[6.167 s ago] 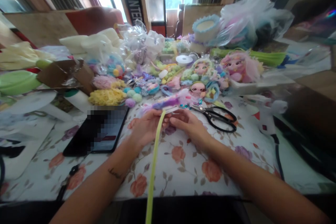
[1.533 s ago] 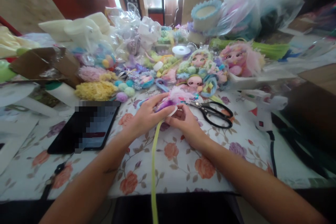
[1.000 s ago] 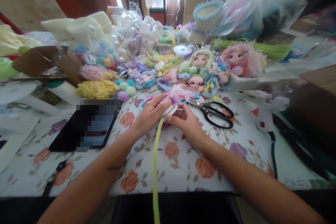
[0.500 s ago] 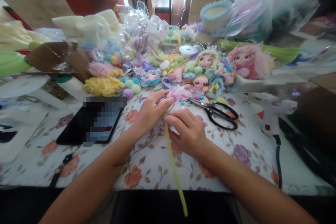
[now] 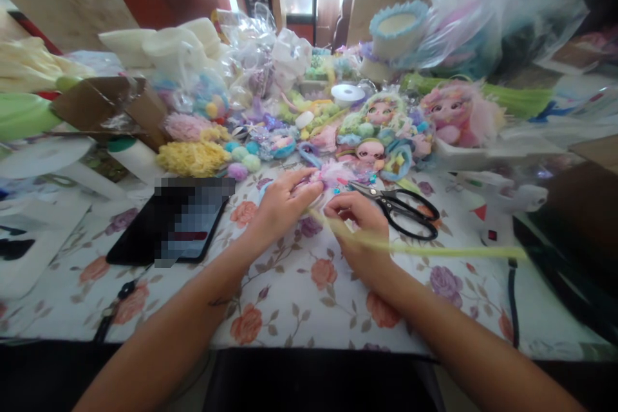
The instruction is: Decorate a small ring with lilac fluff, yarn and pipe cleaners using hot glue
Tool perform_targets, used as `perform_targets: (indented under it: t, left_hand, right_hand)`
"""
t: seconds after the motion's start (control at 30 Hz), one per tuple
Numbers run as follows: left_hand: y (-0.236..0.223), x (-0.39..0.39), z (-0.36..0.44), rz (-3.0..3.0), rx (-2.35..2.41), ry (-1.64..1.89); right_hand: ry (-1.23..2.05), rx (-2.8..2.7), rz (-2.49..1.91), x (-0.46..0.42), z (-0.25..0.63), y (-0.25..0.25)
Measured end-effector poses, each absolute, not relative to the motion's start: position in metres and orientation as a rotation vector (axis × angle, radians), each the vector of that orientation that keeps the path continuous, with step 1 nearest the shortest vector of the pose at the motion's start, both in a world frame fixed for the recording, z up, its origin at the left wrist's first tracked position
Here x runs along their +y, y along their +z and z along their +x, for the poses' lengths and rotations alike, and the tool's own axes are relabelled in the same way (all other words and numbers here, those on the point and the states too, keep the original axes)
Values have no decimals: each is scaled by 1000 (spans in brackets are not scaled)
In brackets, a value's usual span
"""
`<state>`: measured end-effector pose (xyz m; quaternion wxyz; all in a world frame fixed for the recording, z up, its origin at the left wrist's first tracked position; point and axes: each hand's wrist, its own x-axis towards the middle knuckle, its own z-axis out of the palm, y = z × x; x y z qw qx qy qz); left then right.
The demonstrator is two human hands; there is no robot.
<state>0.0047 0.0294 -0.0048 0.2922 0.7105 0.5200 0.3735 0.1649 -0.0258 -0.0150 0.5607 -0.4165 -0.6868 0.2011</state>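
My left hand (image 5: pixel 284 203) is closed on a fluffy pink and lilac piece (image 5: pixel 333 175), mostly hidden by the fingers. A yellow-green pipe cleaner (image 5: pixel 434 250), blurred by motion, runs from beside my left fingertips across my right hand and out to the right. My right hand (image 5: pixel 360 225) has its fingers curled around the pipe cleaner near its left end; the exact grip is blurred. Black-handled scissors (image 5: pixel 410 212) lie just beyond my right hand, their blades pointing at the fluffy piece. Small blue shiny bits (image 5: pixel 371 178) are by the blades.
A dark tablet (image 5: pixel 168 222) lies left of my left arm. Doll faces (image 5: pixel 371 153), pompoms (image 5: pixel 237 171) and yellow yarn (image 5: pixel 193 158) crowd the back. A white glue gun (image 5: pixel 506 196) stands at the right, with a cardboard box (image 5: pixel 103 106) at the back left.
The pipe cleaner has swung from hanging down over the table's front edge to stretching out rightward across my right wrist. My right hand has shifted slightly right and turned; my left hand stays put.
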Motion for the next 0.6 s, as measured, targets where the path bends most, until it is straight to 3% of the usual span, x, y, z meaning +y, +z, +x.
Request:
perform_targets:
  t: [0.13, 0.43, 0.6]
  left_hand:
    - [-5, 29, 4, 1900, 1394, 996]
    - [-5, 28, 8, 1888, 1404, 979]
    - [-5, 27, 9, 1889, 1410, 1006]
  right_hand:
    - [459, -1628, -969, -23, 167, -17]
    - [-1, -1957, -693, -24, 169, -27]
    - [133, -1848, -772, -25, 169, -24]
